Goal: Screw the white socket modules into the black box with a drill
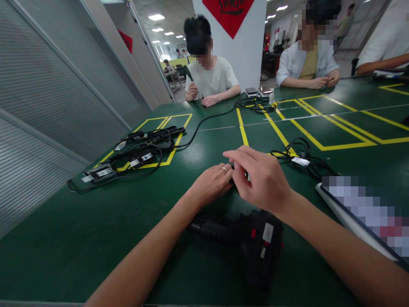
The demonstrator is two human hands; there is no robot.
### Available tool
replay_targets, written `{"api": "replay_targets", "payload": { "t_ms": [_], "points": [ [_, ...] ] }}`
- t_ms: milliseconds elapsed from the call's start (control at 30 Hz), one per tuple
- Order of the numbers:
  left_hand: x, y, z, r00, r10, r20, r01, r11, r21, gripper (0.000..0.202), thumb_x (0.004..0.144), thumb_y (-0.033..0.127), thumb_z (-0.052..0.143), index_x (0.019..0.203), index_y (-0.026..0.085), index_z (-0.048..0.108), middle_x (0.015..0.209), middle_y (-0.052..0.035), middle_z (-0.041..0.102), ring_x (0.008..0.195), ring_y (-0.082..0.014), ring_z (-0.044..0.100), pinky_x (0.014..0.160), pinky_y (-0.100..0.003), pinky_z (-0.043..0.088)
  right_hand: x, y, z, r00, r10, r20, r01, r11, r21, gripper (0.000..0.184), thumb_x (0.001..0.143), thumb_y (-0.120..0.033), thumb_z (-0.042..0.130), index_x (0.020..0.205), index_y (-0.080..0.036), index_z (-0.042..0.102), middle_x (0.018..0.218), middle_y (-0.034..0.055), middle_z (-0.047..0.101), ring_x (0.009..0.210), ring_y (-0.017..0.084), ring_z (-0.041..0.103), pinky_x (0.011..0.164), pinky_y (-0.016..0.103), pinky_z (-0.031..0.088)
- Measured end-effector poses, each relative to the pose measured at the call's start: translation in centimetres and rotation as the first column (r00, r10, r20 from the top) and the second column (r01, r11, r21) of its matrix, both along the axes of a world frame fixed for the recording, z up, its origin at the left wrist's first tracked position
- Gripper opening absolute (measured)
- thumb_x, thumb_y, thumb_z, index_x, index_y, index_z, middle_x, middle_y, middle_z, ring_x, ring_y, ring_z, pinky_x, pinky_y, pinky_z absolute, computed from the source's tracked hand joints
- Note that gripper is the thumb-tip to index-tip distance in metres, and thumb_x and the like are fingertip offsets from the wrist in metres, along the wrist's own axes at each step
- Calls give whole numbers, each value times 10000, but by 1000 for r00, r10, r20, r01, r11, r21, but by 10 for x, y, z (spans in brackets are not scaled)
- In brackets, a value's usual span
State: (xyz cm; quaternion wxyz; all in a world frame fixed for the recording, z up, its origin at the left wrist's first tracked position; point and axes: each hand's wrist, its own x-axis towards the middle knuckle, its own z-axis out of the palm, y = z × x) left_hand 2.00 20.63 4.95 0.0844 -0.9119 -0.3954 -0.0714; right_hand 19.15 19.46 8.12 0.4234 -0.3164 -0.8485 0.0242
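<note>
My left hand [213, 182], with a ring on one finger, rests low over the green table [134, 230], its fingers curled round something dark and mostly hidden. Right against it, my right hand [263, 179] is bent at the wrist with its fingers folded in a pinch. A bit of black shows between the two hands, too small to name. Closer to me, under my forearms, lies a black pistol-shaped power tool [260, 251] on its side, with red parts and a white label; neither hand holds it.
Black cables with adapters [150, 147] lie at left, a coiled cable [302, 160] at right, more cables [255, 102] at the far side. A tablet-like screen [367, 217] stands at right. Yellow tape [348, 147] marks the table. Across sit a person [212, 76] holding a dark tool and another person [306, 64].
</note>
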Motion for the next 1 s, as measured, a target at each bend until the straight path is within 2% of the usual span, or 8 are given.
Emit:
{"api": "replay_targets", "payload": {
  "t_ms": [67, 100, 167, 233, 433, 600, 800, 1000],
  "points": [
    [1, 0, 0, 1000, 2, 4, -2, 1000, 2, 281, 848, 276, 541, 1105, 161, 549, 1113, -91, 588, 922, -234, 595, 755, -445, 504, 3, 17, -14, 980, -138, 146, 159, 977, -145, 273, 857, -233, 409, 1042, -151, 592, 983, 112, 581, 869, 201, 573, 748, 350, 470],
    [2, 0, 0, 1000, 5, 8, -5, 1000, 0, 276, 848, 275, 542, 1098, 159, 551, 1103, -89, 591, 917, -233, 595, 754, -444, 503, 4, 25, -23, 962, -147, 230, 199, 955, -221, 270, 856, -271, 428, 1018, -146, 604, 1002, 123, 575, 863, 208, 574, 742, 350, 465],
    [2, 0, 0, 1000, 10, 22, -10, 1000, -6, 268, 847, 273, 543, 1088, 157, 554, 1092, -87, 593, 909, -230, 596, 748, -440, 504, 8, 38, -41, 944, -86, 319, 202, 914, -351, 289, 854, -327, 452, 1030, -158, 607, 988, 121, 581, 872, 209, 575, 765, 344, 451],
    [2, 0, 0, 999, 6, 41, -5, 1000, -18, 263, 846, 271, 544, 1082, 156, 556, 1086, -86, 594, 907, -230, 596, 747, -439, 504, 12, 46, -54, 952, -36, 305, 170, 890, -424, 312, 868, -350, 437, 1080, -184, 595, 994, 110, 591, 907, 204, 570, 801, 335, 433],
    [-1, 1, -3, 990, -29, 139, 39, 997, -73, 259, 847, 274, 541, 1078, 158, 556, 1080, -84, 595, 918, -233, 591, 761, -447, 495, 18, 54, -67, 974, -18, 227, 125, 875, -468, 312, 892, -311, 399, 1072, -194, 624, 978, 90, 630, 955, 196, 554, 850, 317, 398],
    [-15, -2, 3, 959, 44, 279, -14, 994, -109, 285, 848, 270, 532, 1112, 164, 526, 1112, -92, 569, 981, -248, 561, 799, -456, 477, 19, 55, -70, 975, -22, 221, 127, 871, -475, 308, 898, -293, 381, 1045, -203, 637, 948, 79, 633, 904, 181, 560, 814, 300, 397],
    [-64, 5, 10, 918, 253, 305, -185, 954, -234, 318, 861, 271, 514, 1163, 169, 497, 1019, -68, 590, 888, -222, 586, 775, -446, 483, 19, 52, -69, 971, -43, 236, 152, 871, -468, 322, 903, -306, 365, 1064, -199, 622, 939, 79, 623, 879, 176, 555, 798, 292, 389],
    [-129, 27, -11, 897, 429, 105, -329, 808, -490, 280, 845, 300, 546, 1085, 157, 561, 1014, -69, 619, 807, -203, 615, 680, -397, 520, 19, 49, -67, 968, -56, 243, 169, 863, -475, 324, 913, -302, 344, 1037, -190, 620, 944, 78, 610, 887, 158, 551, 812, 270, 381]
  ]
}}
